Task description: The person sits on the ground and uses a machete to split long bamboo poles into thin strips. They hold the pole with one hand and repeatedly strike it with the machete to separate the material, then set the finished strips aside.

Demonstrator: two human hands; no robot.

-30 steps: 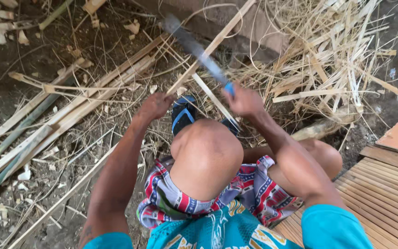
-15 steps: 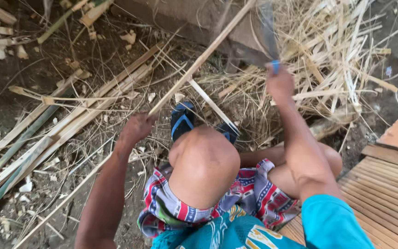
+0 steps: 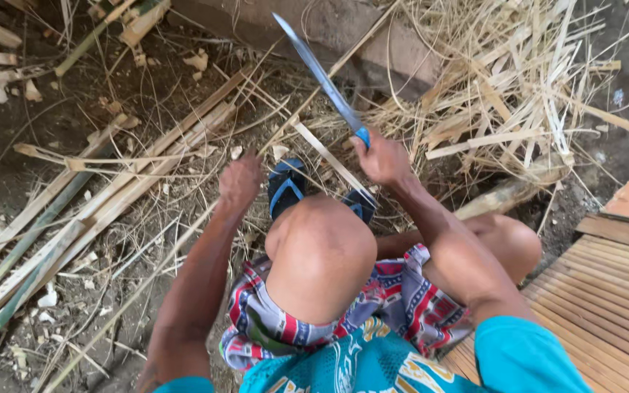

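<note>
**Long knife raised above a thin bamboo strip**

While the person sits low with one knee up, the right hand is closed in a fist around the blue handle of a long knife. The blade points up and away from the body, toward the upper left, and it is clear of the ground. The left hand is curled on a long thin bamboo strip, which runs from the lower left, under this hand, toward the upper right; the fingers are pressed together on it, but I cannot see exactly how they pinch it. The two hands are near each other, with the raised knee just below them. A foot in a blue sandal stands on the ground between the hands. To the left, several split bamboo poles lie side by side on the dirt. To the right, behind the knife hand, there is a loose heap of pale bamboo shavings. At the lower right is the edge of a slatted wooden platform.
</note>
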